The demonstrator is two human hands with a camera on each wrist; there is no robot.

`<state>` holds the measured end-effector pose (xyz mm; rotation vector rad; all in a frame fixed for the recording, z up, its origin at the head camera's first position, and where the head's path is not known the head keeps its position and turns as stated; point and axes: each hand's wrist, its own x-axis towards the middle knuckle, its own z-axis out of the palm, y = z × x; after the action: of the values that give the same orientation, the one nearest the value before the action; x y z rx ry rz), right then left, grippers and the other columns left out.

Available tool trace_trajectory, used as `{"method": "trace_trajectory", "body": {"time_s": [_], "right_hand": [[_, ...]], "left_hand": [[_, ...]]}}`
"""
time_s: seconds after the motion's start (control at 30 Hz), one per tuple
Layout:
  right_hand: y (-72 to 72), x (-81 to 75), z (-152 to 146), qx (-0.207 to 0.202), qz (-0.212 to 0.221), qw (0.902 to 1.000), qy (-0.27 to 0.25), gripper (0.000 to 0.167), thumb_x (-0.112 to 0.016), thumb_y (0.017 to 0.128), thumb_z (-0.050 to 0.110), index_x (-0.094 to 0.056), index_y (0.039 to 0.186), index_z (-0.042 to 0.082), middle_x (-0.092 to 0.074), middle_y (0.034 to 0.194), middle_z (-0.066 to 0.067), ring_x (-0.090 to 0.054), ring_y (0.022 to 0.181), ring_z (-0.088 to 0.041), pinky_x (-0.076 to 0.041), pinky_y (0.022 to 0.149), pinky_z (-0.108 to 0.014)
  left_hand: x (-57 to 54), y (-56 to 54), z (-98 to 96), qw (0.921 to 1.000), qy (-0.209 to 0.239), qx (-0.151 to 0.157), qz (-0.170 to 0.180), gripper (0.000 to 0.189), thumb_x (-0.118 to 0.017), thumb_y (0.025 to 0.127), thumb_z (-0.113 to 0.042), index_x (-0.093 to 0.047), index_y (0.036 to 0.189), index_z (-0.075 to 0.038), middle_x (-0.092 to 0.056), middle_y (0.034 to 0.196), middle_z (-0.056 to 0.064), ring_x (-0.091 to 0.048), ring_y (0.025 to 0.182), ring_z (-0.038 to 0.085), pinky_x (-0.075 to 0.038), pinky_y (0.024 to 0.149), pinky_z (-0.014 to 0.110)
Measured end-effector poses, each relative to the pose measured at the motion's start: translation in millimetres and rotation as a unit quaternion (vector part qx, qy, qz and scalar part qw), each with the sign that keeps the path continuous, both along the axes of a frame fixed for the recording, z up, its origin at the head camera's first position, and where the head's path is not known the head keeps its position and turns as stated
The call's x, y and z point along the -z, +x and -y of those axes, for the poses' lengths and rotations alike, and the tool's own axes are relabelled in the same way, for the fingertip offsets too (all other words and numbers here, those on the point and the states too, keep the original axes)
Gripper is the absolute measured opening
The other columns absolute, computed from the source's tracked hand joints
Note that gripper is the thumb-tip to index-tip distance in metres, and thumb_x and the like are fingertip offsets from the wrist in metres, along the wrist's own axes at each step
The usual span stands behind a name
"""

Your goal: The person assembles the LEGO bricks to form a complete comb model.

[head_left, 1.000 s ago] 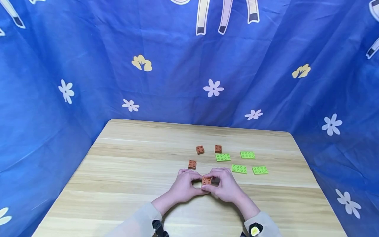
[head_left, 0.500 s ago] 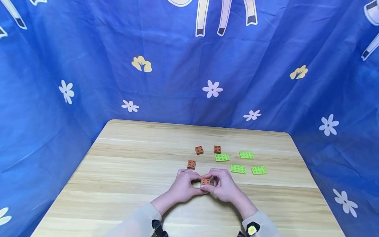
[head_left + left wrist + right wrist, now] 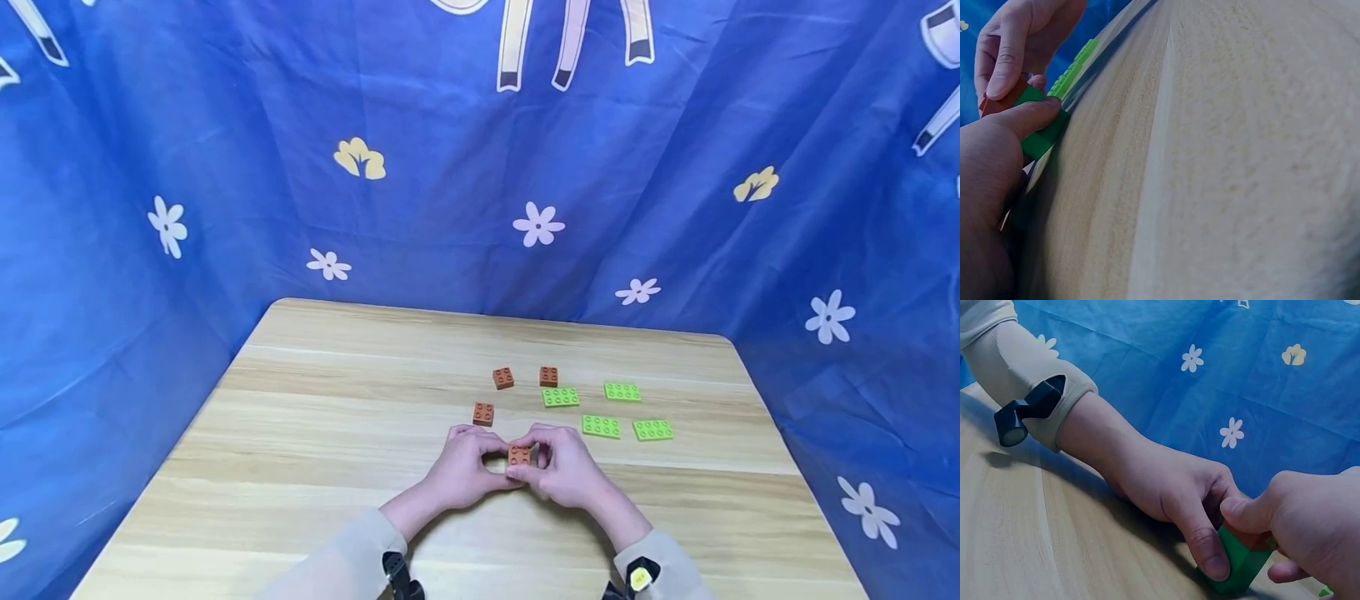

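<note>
Both hands meet over a small stack of bricks near the middle of the table. A reddish-brown square toy brick [image 3: 519, 457] with studs forms the top, and a green brick [image 3: 1244, 565] sits directly beneath it. My left hand [image 3: 465, 471] grips the green brick, its thumb flat against one side in both wrist views. From the other side, my right hand [image 3: 562, 468] pinches the brown brick between thumb and fingers. Its thumb overlaps much of that brick in the right wrist view. The left fingers behind the stack are mostly hidden.
Beyond the hands lie loose brown bricks, one close [image 3: 483, 414] and two farther back, at left [image 3: 503, 378] and right [image 3: 549, 377]. Several light-green studded plates [image 3: 601, 426] are spread to the right. A blue patterned curtain [image 3: 442, 217] hangs behind the wooden table [image 3: 315, 400].
The head view has shifted slightly. Both hands keep their hold on the stacked bricks in the same spot, and the loose pieces lie as before.
</note>
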<state>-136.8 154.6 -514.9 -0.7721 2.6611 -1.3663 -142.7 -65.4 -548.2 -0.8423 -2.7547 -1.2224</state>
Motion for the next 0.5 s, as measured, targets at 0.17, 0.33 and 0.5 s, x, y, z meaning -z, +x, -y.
{"method": "trace_trajectory", "body": {"time_s": [0.17,0.33,0.5], "right_hand": [[1.9,-3.1,-0.1,-0.003,-0.018,0.9989,0.044,0.034,-0.090,0.086,0.037,-0.080,0.114,0.020,-0.063,0.082,0.020,-0.060,0.066,-0.009,-0.048,0.073,-0.031],[3.5,-4.9,-1.9,0.000,-0.050,0.9970,0.059,0.036,-0.088,0.087,0.042,-0.079,0.116,0.024,-0.065,0.089,0.026,-0.063,0.077,-0.008,-0.039,0.093,-0.043],[2.3,-6.7,-5.1,-0.010,-0.066,0.9964,0.053,0.040,-0.088,0.087,0.041,-0.078,0.119,0.020,-0.071,0.108,0.025,-0.067,0.095,-0.006,-0.040,0.101,-0.049]], "left_hand": [[0.3,2.1,1.0,1.0000,0.000,0.001,0.004,0.043,-0.092,0.079,-0.049,-0.081,0.112,-0.023,-0.075,0.104,-0.020,-0.065,0.104,0.007,-0.031,0.112,0.052],[-0.6,1.0,0.7,1.0000,0.001,0.004,-0.003,0.041,-0.093,0.079,-0.047,-0.082,0.110,-0.023,-0.075,0.103,-0.020,-0.065,0.103,0.007,-0.031,0.112,0.053],[-1.4,-1.2,1.0,0.9999,0.001,0.005,-0.010,0.040,-0.092,0.080,-0.047,-0.082,0.110,-0.023,-0.075,0.103,-0.021,-0.065,0.102,0.006,-0.032,0.110,0.053]]}}
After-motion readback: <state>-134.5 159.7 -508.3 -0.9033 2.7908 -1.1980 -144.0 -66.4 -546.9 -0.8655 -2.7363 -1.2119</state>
